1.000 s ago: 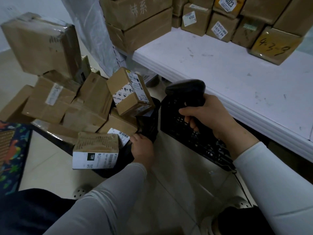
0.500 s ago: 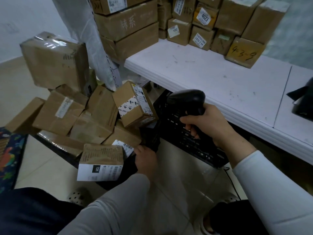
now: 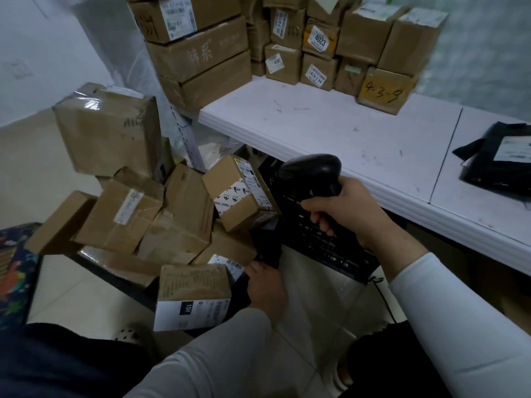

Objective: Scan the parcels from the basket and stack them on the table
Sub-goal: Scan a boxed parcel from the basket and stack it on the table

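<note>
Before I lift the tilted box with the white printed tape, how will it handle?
The tilted box looks rigid: crisp edges. It perches on uneven parcels, so a nudge may tip it. Likely light, being small.

- A parcel depot or courier sorting room.
- Labelled, numbered cartons (image 3: 201, 58) stacked at 12 o'clock on a white surface (image 3: 344, 133).
- Taped parcels (image 3: 172, 219) heaped at 9 o'clock by a black basket (image 3: 324, 242).
- Barcode scanner (image 3: 310, 170) at centre.
</note>
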Action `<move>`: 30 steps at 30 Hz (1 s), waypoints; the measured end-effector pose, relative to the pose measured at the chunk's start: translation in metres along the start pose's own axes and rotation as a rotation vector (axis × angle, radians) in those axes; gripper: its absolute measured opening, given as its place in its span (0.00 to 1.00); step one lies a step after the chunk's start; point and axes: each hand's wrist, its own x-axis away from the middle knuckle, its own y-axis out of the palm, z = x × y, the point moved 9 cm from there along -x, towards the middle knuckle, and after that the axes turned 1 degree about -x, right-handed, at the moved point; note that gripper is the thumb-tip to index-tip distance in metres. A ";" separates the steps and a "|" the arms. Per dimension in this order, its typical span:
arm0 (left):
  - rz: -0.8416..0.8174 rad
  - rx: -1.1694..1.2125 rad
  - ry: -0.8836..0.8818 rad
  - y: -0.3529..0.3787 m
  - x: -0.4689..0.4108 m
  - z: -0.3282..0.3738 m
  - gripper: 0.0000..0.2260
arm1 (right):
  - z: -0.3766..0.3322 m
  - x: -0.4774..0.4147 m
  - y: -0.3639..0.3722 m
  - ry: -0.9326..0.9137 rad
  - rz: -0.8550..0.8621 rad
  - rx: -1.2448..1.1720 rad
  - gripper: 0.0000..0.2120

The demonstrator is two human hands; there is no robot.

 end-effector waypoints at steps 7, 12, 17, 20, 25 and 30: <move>-0.003 -0.129 0.111 0.014 0.019 0.036 0.17 | 0.000 0.015 -0.016 0.001 0.034 0.028 0.07; -0.050 -0.107 0.145 0.016 0.033 0.056 0.18 | -0.002 0.022 -0.024 0.005 0.057 0.018 0.08; -0.094 -0.033 0.215 0.007 0.047 0.069 0.17 | -0.004 0.027 -0.025 0.012 0.040 0.031 0.08; -0.170 0.133 0.259 -0.007 0.052 0.065 0.12 | -0.010 0.027 -0.021 0.005 0.032 0.040 0.08; -0.226 0.324 0.364 -0.051 0.063 0.052 0.12 | -0.035 0.023 -0.010 -0.042 0.020 0.058 0.07; 0.095 0.438 0.366 -0.163 0.071 0.007 0.10 | -0.065 0.020 0.003 -0.089 0.012 0.125 0.08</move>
